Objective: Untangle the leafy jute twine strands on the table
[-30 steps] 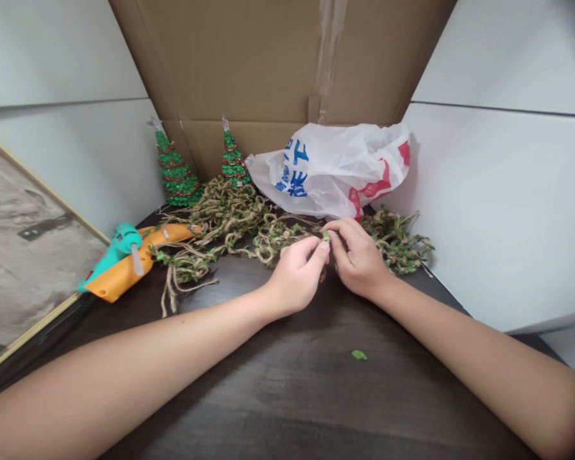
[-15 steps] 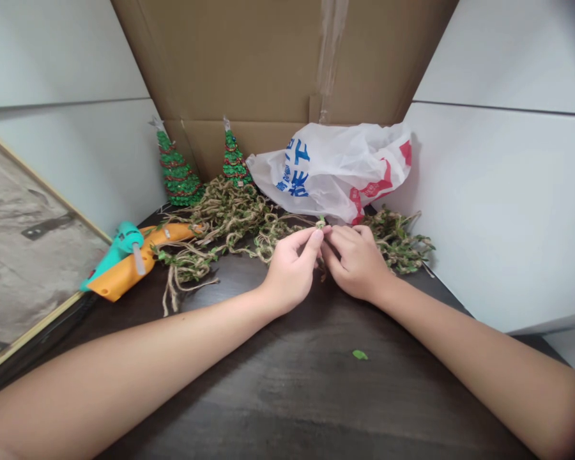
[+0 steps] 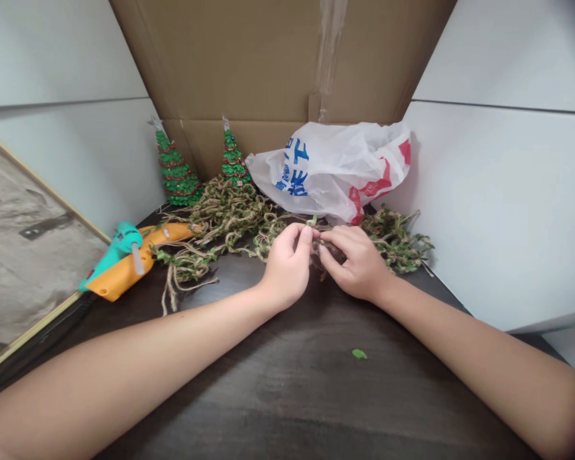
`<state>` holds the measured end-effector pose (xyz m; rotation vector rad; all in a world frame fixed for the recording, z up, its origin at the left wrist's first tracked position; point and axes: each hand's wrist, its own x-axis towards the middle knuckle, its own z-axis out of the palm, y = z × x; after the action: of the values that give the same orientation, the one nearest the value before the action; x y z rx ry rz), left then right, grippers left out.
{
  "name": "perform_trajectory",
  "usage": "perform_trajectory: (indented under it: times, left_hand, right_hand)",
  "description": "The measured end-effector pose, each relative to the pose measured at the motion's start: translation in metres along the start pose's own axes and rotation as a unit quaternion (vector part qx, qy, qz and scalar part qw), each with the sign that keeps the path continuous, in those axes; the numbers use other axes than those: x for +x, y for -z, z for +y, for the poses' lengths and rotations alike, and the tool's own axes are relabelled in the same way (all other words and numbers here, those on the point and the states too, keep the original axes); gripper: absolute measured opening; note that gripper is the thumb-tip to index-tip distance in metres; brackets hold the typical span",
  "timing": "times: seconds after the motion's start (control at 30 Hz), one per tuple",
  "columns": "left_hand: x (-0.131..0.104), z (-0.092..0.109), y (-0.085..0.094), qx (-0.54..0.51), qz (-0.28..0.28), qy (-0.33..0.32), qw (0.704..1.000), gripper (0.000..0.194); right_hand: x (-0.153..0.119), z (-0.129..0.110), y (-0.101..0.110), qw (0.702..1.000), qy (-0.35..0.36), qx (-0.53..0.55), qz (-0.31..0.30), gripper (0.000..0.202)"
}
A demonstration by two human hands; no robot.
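Near the middle of the dark table, my left hand (image 3: 288,262) pinches a leafy twine strand (image 3: 315,222) between thumb and fingers. Close on its right, my right hand (image 3: 354,260) is closed on the same strand, its thumb and forefinger pinched together. Knotted twine with green leaves (image 3: 230,207) lies heaped behind and left of my hands. Another leafy twine bunch (image 3: 397,239) rests beyond my right hand. A loose green leaf (image 3: 359,353) lies on the table (image 3: 316,390) in front.
Two small green trees (image 3: 175,169) stand at the back left. A white plastic bag (image 3: 335,169) lies against the cardboard (image 3: 249,64). The orange tool (image 3: 119,275) and teal glue gun (image 3: 110,255) are at left. White panels (image 3: 498,211) flank the table.
My left hand has shifted slightly left with the twine. The fingers of my right hand have moved a little left and now pinch closer to the strand.
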<state>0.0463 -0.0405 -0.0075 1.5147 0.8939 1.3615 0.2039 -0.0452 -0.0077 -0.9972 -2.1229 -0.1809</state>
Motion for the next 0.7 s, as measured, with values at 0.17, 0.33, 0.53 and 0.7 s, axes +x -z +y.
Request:
perform_trajectory:
  times: [0.17,0.33,0.53,0.7]
  left_hand:
    - [-0.0020,0.0027,0.0000,-0.016,-0.027,0.003,0.999,0.032]
    - [-0.0012,0.0014,-0.0006,-0.002,-0.034,-0.005,0.999,0.037]
    - [-0.0008,0.0022,0.0000,0.054,-0.054,-0.013,0.997,0.037]
    - [-0.0022,0.0055,-0.0004,0.068,-0.057,-0.001,0.996,0.038]
  right_hand:
    - [-0.0003,-0.0014,0.0015,0.998,0.022,0.060,-0.024,0.014]
    - [0.0002,-0.0001,0.0008,0.997,0.021,0.069,-0.020,0.013]
    - [-0.0002,0.0011,0.0004,0.997,0.003,0.083,-0.001,0.013]
    - [-0.0010,0.0031,0.0003,0.993,-0.024,0.114,0.022,0.012]
